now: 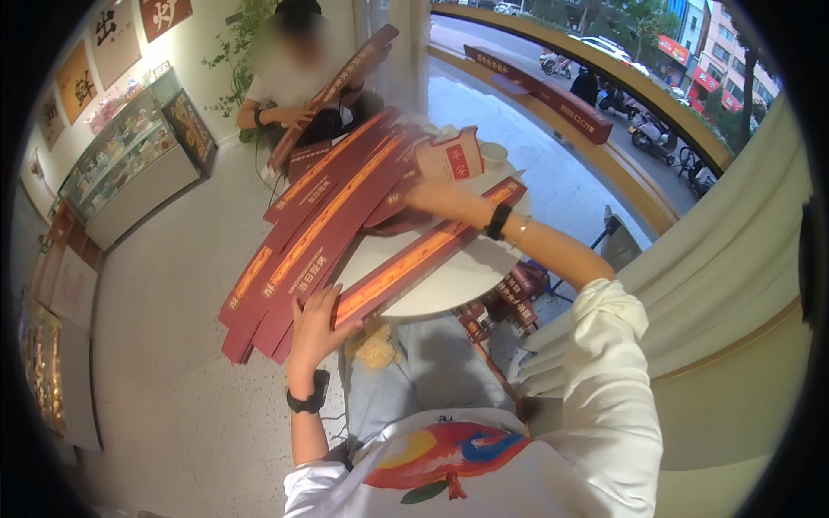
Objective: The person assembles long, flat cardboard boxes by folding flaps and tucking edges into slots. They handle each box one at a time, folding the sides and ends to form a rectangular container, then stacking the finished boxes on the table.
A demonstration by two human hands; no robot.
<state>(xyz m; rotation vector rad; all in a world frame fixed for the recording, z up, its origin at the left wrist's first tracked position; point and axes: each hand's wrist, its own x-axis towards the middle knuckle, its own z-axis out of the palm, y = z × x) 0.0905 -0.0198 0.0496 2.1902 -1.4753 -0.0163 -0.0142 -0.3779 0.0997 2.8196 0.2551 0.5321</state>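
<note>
A long, narrow maroon box [423, 250] with an orange strip printed along it lies slantwise over a round white table [466, 281]. Its near end is in my left hand [316, 330], the fingers curled over the edge. My right hand [439, 200] reaches across the box's far part, beside a stack of long flat maroon cartons [337, 203]. Motion smears that hand, so its fingers and anything in them are unclear. The stack fans out past the table's left edge.
Opposite, a seated person [294, 86] holds another long maroon carton [332, 95]. A paper bag [458, 157] and a cup [494, 154] stand on the table's far side. More printed boxes [518, 293] sit below at right. One long box [553, 95] rests on the windowsill.
</note>
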